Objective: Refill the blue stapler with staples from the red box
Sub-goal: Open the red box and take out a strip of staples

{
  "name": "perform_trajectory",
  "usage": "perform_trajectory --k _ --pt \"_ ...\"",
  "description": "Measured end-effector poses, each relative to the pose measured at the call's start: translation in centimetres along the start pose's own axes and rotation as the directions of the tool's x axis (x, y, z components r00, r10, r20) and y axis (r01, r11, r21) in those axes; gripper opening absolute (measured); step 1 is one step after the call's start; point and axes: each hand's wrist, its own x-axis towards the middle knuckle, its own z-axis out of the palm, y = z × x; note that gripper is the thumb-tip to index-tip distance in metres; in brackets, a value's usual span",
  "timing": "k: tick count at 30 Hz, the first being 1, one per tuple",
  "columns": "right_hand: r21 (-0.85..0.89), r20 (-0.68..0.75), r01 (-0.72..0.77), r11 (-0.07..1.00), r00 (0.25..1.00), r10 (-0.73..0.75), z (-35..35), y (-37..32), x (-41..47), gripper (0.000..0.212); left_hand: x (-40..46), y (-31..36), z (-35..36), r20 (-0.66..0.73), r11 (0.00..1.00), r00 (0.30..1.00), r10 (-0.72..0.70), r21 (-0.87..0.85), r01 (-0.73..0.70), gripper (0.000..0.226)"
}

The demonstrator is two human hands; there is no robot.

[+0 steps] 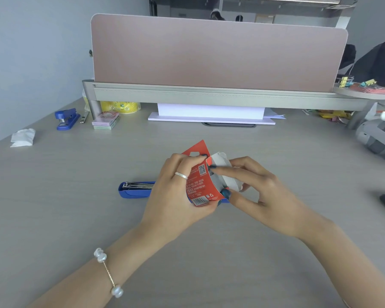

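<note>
Near the middle of the desk [53, 196], the blue stapler [135, 191] lies opened, its metal channel exposed, partly hidden behind the hands. The left hand [176, 192] grips the red box [198, 181]; the right hand [253, 185] pinches its white inner flap [220, 165]. Whether staples are inside cannot be seen. A hard tug could tear the card or spill strips across the desk.
</note>
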Motion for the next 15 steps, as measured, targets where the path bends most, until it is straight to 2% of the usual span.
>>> perform_trajectory --k 6,9,12,15 --pt "-0.093 0.038 0.012 0.996 0.999 -0.009 -0.1 0.1 0.1 0.039 -0.3 0.0 0.2 0.031 0.997 0.998 0.059 0.038 -0.061 0.060" --pt "-0.084 -0.016 0.023 0.996 1.000 -0.025 -0.2 0.0 0.1 0.033 -0.4 0.0 0.5 0.039 0.998 0.998 0.056 0.040 -0.057 0.059" --pt "-0.006 -0.124 0.012 1.000 0.992 -0.013 -0.3 -0.3 0.1 0.019 -0.2 0.1 0.3 0.038 1.000 0.999 0.009 0.007 -0.009 0.062" --pt "0.177 -0.192 0.011 0.984 0.981 0.024 -0.5 -0.9 0.3 0.007 -0.2 0.2 0.0 0.056 1.000 0.998 -0.026 -0.008 0.027 0.065"
